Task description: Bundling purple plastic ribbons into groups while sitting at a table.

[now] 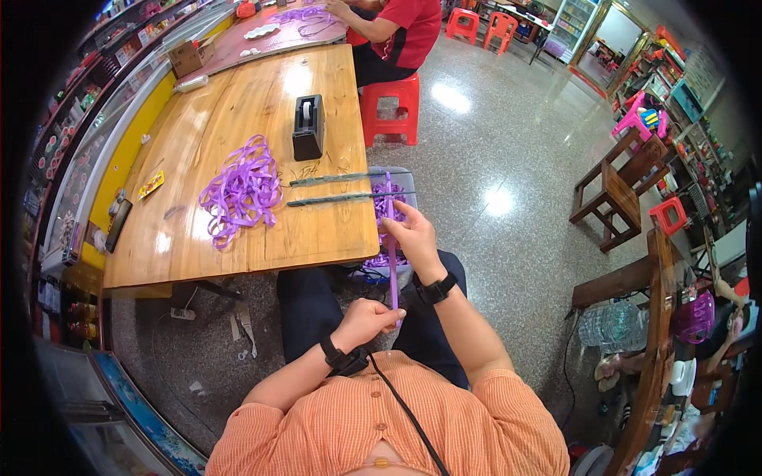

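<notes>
A narrow purple ribbon [393, 278] runs lengthwise between my two hands, beside the table's right edge. My left hand [369, 319] pinches its lower end near my lap. Higher up, my right hand [414, 236] grips the same ribbon between thumb and fingers, and its upper end passes by two thin dark green sticks [329, 200]. Those sticks lie on the table with their tips over the edge. Below the ribbon, a light plastic bin [406, 181] holds many purple pieces. A loose heap of purple ribbon [242, 194] rests on the wooden table.
A black tape dispenser [308, 131] stands on the table [182, 246], with a small yellow packet [151, 185] further left. At the far end, a person in a red shirt [409, 32] sits on a red stool [393, 111]. A wooden chair [619, 194] is on the right.
</notes>
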